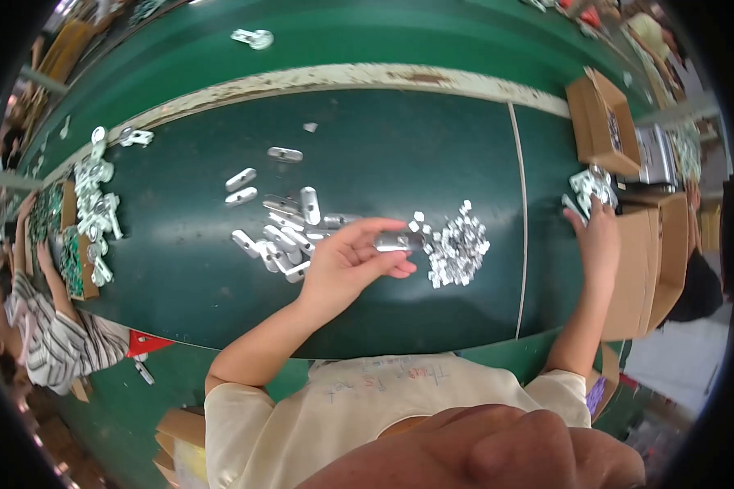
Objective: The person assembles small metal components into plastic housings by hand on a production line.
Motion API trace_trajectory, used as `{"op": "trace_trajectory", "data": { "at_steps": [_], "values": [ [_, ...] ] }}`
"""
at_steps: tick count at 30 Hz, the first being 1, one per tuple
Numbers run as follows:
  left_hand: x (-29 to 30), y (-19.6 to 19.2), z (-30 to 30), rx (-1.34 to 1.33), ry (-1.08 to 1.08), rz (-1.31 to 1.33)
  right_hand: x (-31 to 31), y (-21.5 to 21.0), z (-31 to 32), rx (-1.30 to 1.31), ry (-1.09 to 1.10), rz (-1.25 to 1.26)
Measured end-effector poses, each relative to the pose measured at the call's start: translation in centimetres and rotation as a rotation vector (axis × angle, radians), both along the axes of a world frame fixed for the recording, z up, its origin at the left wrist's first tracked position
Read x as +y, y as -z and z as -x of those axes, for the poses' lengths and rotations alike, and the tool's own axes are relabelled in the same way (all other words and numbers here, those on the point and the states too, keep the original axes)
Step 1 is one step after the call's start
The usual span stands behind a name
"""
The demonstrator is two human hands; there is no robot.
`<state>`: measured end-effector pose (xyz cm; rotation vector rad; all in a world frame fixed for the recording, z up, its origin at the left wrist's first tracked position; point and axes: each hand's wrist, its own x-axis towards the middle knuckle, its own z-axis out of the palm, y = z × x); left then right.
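On green worktop [179,269], centre: left hand [347,265] pinches a silver metal piece [395,242] betw. thumb & fingers, beside heap of small parts [458,246], handy for picking. Right hand [599,236] rests on metal bits [591,186] far right; its grip can't be told.

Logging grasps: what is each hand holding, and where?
Left hand: silver metal piece, pinched at its near end. Right hand: reaches the metal parts; grip unclear.
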<state>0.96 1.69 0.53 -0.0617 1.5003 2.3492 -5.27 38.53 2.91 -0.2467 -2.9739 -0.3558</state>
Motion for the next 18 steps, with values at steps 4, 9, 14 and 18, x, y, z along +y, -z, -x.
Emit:
{"op": "trace_trajectory", "data": {
  "at_steps": [4,9,14,18],
  "values": [
    [-1.4,-0.3,0.2,-0.029,-0.084,0.015,-10.7,-4.1,11.7,0.148,-0.465,0.271],
    [-2.5,-0.1,0.4,-0.049,-0.084,0.024,-17.0,1.3,35.8,-0.121,-0.569,0.150],
    [-3.1,0.1,1.7,-0.089,-0.040,-0.036,-11.9,8.8,49.4,-0.144,-0.094,0.310],
    [-3.5,0.6,0.7,-0.054,-0.140,-0.031,-21.8,6.8,40.2,-0.027,-0.437,0.102]
  ]
}}
